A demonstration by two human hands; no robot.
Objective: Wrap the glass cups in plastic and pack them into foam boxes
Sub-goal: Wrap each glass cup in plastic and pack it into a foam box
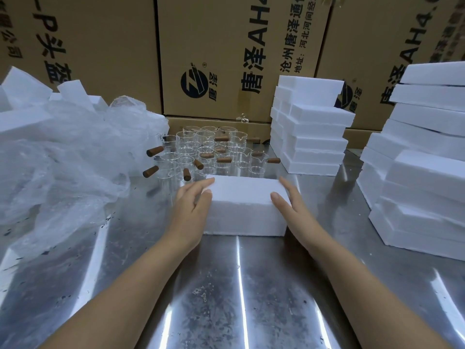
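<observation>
White box (245,197) lies flat before me. Clear cups (208,149) with brown handles stand clustered at twelve o'clock, crumpled plastic (63,152) at ten, box stacks (312,137) at two.

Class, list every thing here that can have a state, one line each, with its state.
Foam box: closed, flat on the table.
Left hand: open, fingers straight against the box's left end.
Right hand: open, against its right end.
Glass cups: upright, unwrapped.
Plastic: crumpled heap.
Foam stacks: piled, closed.

At my twelve o'clock, the middle carton (221,31) reads "唐泽AH4", "沧州唐泽通" and "地址:河北河间". The right carton (372,41), at two o'clock, repeats "唐泽AH4". The left carton (105,46), at ten o'clock, shows "P头".
</observation>
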